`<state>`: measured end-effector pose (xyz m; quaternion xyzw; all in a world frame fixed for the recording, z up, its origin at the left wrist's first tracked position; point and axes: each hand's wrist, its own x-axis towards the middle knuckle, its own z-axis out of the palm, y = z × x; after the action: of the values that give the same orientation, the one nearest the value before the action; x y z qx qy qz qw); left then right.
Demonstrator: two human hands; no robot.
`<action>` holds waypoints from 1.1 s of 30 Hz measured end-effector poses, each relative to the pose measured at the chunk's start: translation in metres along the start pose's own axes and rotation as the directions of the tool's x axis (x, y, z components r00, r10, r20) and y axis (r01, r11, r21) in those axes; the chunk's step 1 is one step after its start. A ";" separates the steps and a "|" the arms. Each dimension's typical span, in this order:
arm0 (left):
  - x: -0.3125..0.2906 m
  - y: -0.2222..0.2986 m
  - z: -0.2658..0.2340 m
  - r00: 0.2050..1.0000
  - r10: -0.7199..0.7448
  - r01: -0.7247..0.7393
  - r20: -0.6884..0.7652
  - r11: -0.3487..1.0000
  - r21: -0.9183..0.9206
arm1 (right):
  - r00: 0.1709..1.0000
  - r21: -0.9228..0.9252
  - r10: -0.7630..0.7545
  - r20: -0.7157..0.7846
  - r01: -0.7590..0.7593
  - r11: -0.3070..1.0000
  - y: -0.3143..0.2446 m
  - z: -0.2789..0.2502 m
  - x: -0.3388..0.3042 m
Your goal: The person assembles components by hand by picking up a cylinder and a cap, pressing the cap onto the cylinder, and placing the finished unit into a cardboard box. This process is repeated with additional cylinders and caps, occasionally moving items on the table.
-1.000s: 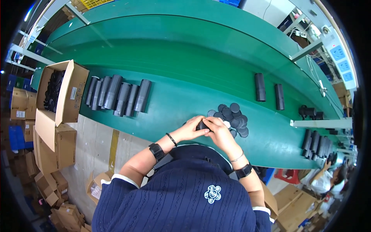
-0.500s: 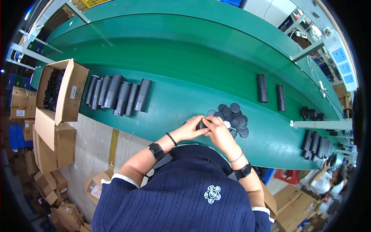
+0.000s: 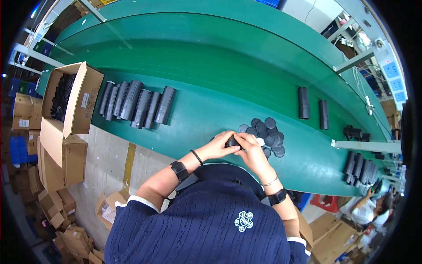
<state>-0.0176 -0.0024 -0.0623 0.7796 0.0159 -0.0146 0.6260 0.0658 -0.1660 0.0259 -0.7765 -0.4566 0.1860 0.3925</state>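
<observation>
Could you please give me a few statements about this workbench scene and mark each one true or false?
1. Both hands meet on one small dark part at the near edge of the green belt. True: the left hand and right hand close on it together.
2. The pile of dark round discs lies to the left of the hands. False: it lies just beyond and to their right.
3. A row of dark tubes lies beside an open cardboard box. True.
4. Two more dark tubes lie apart, farther right on the belt. True.
5. The cardboard box is empty. False: dark parts fill it.
</observation>
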 end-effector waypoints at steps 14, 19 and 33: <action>-0.001 0.001 -0.011 0.993 -0.051 0.061 0.105 0.993 -0.098 | 0.999 0.021 -0.025 0.035 0.024 0.999 -0.001 0.000 0.008; -0.005 0.006 -0.010 0.993 -0.033 0.059 0.113 0.972 -0.227 | 0.937 0.567 0.321 0.135 -0.339 0.751 0.041 0.017 -0.003; -0.006 0.007 -0.007 0.991 -0.072 0.091 0.110 0.979 -0.181 | 0.776 0.683 0.409 0.481 -0.624 0.380 0.036 0.015 0.002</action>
<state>-0.0235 0.0032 -0.0534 0.7148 0.0167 -0.0790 0.6947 0.0778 -0.1680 -0.0114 -0.5795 -0.0922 0.5769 0.5682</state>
